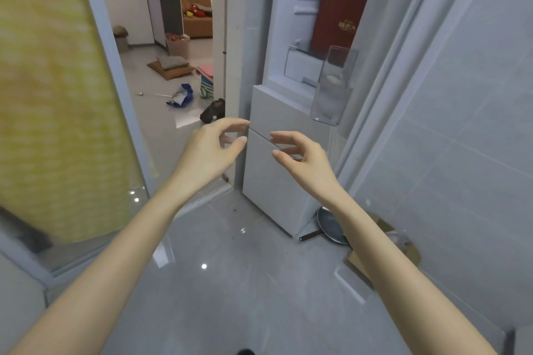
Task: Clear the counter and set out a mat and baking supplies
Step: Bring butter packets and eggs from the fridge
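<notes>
1. Left hand [210,147]: raised in front of the fridge [277,176], fingers loosely curled, thumb apart from them, nothing held. Fingertips level with the seam between the two lower drawer fronts; touching the front or not, cannot tell.
2. Right hand [300,158]: raised just beside the left, a gap between the two, palm turned toward the left hand, fingers relaxed and spread from the thumb, nothing held.
3. Both forearms bare, reaching up from the bottom corners of the view.
4. Upper compartment of the fridge open: a red box [337,20] standing upright inside, a white tray [302,66] below and in front of it, a clear bin [331,89] at the right edge.
5. Mat and baking supplies: cannot tell where; whether the red box counts among them, cannot tell either.
6. Frying pan [331,225] on the floor [230,282], tilted against the fridge's lower right corner, handle pointing left.
7. Cardboard box [357,266] just right of the pan, partly hidden behind the right forearm.
8. Yellow curtain [52,95] behind a glass door at the left.
9. Beyond the doorway: a brown sofa [199,17], stacked cushions [170,65] and a blue bag [183,95] on the far floor, well apart from the hands.
</notes>
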The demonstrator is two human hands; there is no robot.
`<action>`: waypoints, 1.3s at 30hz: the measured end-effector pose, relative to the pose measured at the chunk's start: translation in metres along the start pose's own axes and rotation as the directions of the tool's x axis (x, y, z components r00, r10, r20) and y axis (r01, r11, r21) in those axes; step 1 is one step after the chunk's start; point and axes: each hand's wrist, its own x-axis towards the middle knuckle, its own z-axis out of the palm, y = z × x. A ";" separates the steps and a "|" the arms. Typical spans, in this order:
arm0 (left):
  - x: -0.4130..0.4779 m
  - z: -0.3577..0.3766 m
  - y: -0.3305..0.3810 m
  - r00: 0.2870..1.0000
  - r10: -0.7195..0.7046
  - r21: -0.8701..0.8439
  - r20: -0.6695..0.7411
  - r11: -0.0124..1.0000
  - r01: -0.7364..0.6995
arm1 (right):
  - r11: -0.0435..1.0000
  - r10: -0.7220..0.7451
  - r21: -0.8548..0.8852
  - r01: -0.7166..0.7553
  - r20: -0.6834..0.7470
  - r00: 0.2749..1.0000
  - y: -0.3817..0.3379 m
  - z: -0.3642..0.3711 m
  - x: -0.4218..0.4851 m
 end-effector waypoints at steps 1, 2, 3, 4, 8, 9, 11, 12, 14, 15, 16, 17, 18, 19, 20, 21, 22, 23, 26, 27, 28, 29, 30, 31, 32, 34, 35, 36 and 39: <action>0.013 -0.005 -0.011 1.000 -0.001 0.004 0.000 1.000 0.001 | 1.000 0.002 0.002 -0.002 -0.003 1.000 0.004 0.010 0.016; 0.024 -0.009 -0.020 1.000 0.000 0.004 0.001 1.000 0.000 | 1.000 0.005 0.006 -0.005 -0.008 1.000 0.008 0.018 0.029; 0.036 -0.013 -0.030 1.000 -0.002 0.003 0.003 1.000 0.002 | 1.000 0.011 0.009 -0.011 -0.011 1.000 0.013 0.027 0.042; 0.051 -0.016 -0.043 1.000 -0.003 0.005 0.008 1.000 0.003 | 1.000 0.018 0.016 -0.018 -0.018 1.000 0.020 0.038 0.059; 0.109 -0.020 -0.085 0.998 0.006 -0.006 0.060 1.000 -0.006 | 0.999 0.047 0.020 -0.046 -0.048 0.998 0.043 0.067 0.115; 0.130 -0.023 -0.097 0.996 0.004 -0.010 0.089 1.000 -0.003 | 0.998 0.064 0.021 -0.063 -0.062 0.996 0.047 0.074 0.135; 0.164 -0.025 -0.111 0.990 0.018 -0.007 0.137 1.000 -0.017 | 0.996 0.086 0.030 -0.083 -0.098 0.991 0.051 0.080 0.166; 0.178 -0.026 -0.116 0.988 0.024 -0.005 0.153 1.000 -0.024 | 0.995 0.099 0.036 -0.095 -0.113 0.989 0.051 0.082 0.178; 0.213 -0.030 -0.125 0.982 0.058 -0.006 0.182 0.998 -0.058 | 0.993 0.121 0.029 -0.118 -0.141 0.983 0.054 0.086 0.209; 0.231 -0.032 -0.129 0.979 0.076 -0.011 0.190 0.997 -0.075 | 0.992 0.124 0.012 -0.124 -0.159 0.979 0.054 0.088 0.225; 0.251 -0.034 -0.132 0.975 0.098 -0.022 0.201 0.995 -0.095 | 0.991 0.132 0.004 -0.134 -0.182 0.974 0.054 0.089 0.241; 0.266 -0.035 -0.134 0.971 0.116 -0.040 0.208 0.993 -0.110 | 0.990 0.141 0.000 -0.143 -0.201 0.970 0.053 0.089 0.254; 0.280 -0.035 -0.135 0.968 0.135 -0.054 0.211 0.991 -0.126 | 0.989 0.141 -0.007 -0.146 -0.216 0.966 0.052 0.088 0.266; 0.297 -0.035 -0.135 0.961 0.169 -0.069 0.218 0.985 -0.157 | 0.988 0.144 -0.022 -0.154 -0.233 0.962 0.050 0.087 0.278; 0.312 -0.033 -0.135 0.953 0.198 -0.080 0.231 0.980 -0.184 | 0.986 0.149 -0.035 -0.163 -0.250 0.957 0.049 0.085 0.289; 0.329 -0.032 -0.135 0.943 0.226 -0.097 0.246 0.973 -0.208 | 0.984 0.152 -0.053 -0.172 -0.274 0.950 0.048 0.083 0.300; 0.344 -0.030 -0.134 0.932 0.250 -0.115 0.264 0.967 -0.227 | 0.981 0.149 -0.071 -0.178 -0.300 0.942 0.046 0.081 0.310; 0.356 -0.028 -0.134 0.920 0.272 -0.142 0.283 0.960 -0.240 | 0.979 0.142 -0.092 -0.181 -0.326 0.935 0.044 0.079 0.317; 0.392 -0.019 -0.132 0.876 0.350 -0.215 0.333 0.932 -0.291 | 0.965 0.133 -0.152 -0.215 -0.423 0.896 0.038 0.067 0.335; 0.408 -0.016 -0.130 0.851 0.393 -0.238 0.349 0.915 -0.325 | 0.957 0.126 -0.173 -0.231 -0.468 0.875 0.035 0.062 0.340; 0.419 -0.013 -0.129 0.828 0.428 -0.254 0.361 0.900 -0.354 | 0.951 0.120 -0.190 -0.243 -0.499 0.859 0.032 0.058 0.343; 0.431 -0.011 -0.126 0.803 0.467 -0.275 0.371 0.881 -0.386 | 0.944 0.111 -0.207 -0.256 -0.533 0.839 0.029 0.055 0.346; 0.445 -0.009 -0.121 0.768 0.512 -0.301 0.384 0.856 -0.420 | 0.935 0.108 -0.217 -0.280 -0.576 0.810 0.024 0.052 0.349; 0.455 -0.008 -0.115 0.737 0.550 -0.333 0.394 0.832 -0.443 | 0.926 0.114 -0.220 -0.306 -0.610 0.784 0.020 0.049 0.350; 0.465 -0.007 -0.108 0.704 0.589 -0.371 0.397 0.804 -0.464 | 0.919 0.116 -0.220 -0.328 -0.642 0.758 0.013 0.046 0.352; 0.481 -0.006 -0.093 0.631 0.669 -0.444 0.392 0.739 -0.507 | 0.901 0.111 -0.225 -0.372 -0.708 0.697 0.001 0.041 0.354; 0.491 -0.006 -0.084 0.585 0.713 -0.487 0.387 0.697 -0.527 | 0.889 0.098 -0.230 -0.395 -0.748 0.656 -0.007 0.039 0.356; 0.497 -0.006 -0.076 0.553 0.743 -0.517 0.378 0.665 -0.540 | 0.883 0.085 -0.234 -0.408 -0.773 0.629 -0.015 0.037 0.356; 0.514 -0.006 -0.050 0.469 0.816 -0.596 0.339 0.572 -0.564 | 0.852 0.050 -0.254 -0.458 -0.831 0.554 -0.041 0.030 0.357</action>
